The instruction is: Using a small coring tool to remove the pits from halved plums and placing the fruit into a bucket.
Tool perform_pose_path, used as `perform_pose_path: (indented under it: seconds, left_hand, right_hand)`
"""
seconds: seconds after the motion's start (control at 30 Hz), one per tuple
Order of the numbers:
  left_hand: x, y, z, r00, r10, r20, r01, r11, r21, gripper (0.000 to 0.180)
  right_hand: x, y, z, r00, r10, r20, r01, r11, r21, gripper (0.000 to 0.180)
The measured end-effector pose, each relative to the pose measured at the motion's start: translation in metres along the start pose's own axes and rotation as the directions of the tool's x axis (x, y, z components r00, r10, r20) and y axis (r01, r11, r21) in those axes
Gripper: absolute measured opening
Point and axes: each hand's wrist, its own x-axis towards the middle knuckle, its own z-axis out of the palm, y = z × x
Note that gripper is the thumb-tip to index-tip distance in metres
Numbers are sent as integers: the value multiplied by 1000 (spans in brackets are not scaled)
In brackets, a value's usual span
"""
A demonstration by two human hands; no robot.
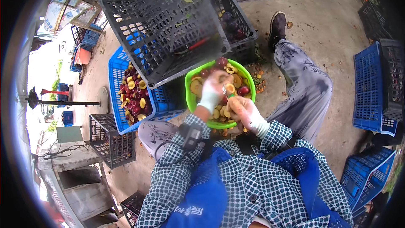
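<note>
Above a bright green basin (252,97), my two hands work close together. My left hand (214,88), blurred by motion, is closed at a halved plum (230,88) with yellow flesh. The fingers of my right hand (247,113) are wrapped round a small tool with a green part (230,96); its working end is hard to make out against the fruit. White cloth covers both wrists. Inside the basin lie yellow plum halves (217,113) and whole dark red plums (243,90).
A black crate (164,21) stands tilted beyond the basin, a red-handled tool (195,45) inside. On its left, a blue crate (120,114) holds cut plums. Another black crate (242,44) contains dark plums. Fruit scraps (259,82) litter the floor by my right leg. Blue crates (368,88) line the right.
</note>
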Motion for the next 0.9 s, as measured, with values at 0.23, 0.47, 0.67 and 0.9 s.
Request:
perform_pose_path:
  seconds: [0.23, 0.47, 0.67, 0.9]
  left_hand:
    - [8, 26, 49, 978, 120, 171, -203, 737, 644, 33]
    - [-23, -13, -14, 985, 81, -151, -33, 955, 295, 30]
    - [-61, 47, -49, 896, -374, 240, 441, 814, -377, 40]
    - [-95, 65, -14, 967, -229, 114, 240, 660, -712, 61]
  right_hand:
    - [4, 1, -24, 932, -220, -288, 259, 960, 106, 39]
    - [13, 11, -19, 881, -417, -221, 75, 585, -807, 53]
    - [23, 20, -19, 939, -264, -220, 162, 905, -392, 63]
    - [19, 34, -2, 882, -447, -152, 240, 702, -670, 46]
